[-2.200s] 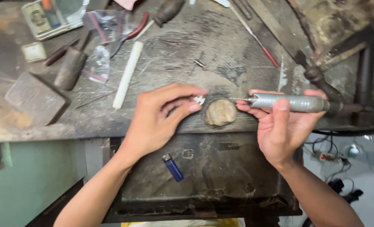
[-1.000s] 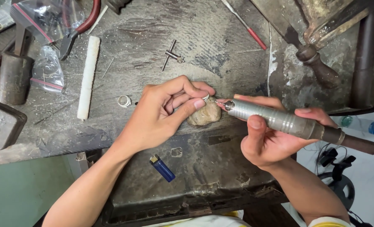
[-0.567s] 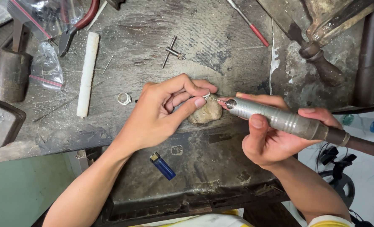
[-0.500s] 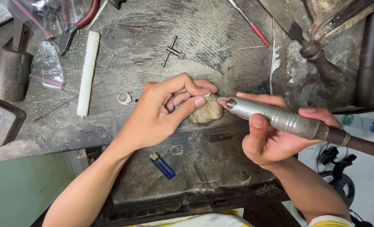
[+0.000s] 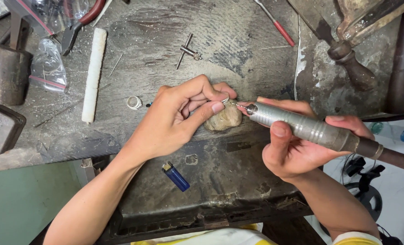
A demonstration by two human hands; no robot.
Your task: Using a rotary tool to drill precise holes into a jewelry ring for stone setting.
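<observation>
White stick [image 5: 93, 75] and a loose ring [image 5: 133, 102] lie far left on workbench [image 5: 238, 50]. Left hand [image 5: 174, 118] pinches small ring [image 5: 225, 100] w/ thumb & fingers atop worn bench peg [image 5: 222, 119]. Right hand [image 5: 302, 145] grips rotary handpiece [image 5: 302, 127], tip at small ring.

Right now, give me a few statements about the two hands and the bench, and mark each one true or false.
1. The right hand holds a metal rotary handpiece. True.
2. The left hand pinches a small ring over a worn bench peg. True.
3. The blue lighter lies on the bench top. False: it lies in the tray below.
4. The white stick is in the left hand. False: it lies apart on the bench.
</observation>
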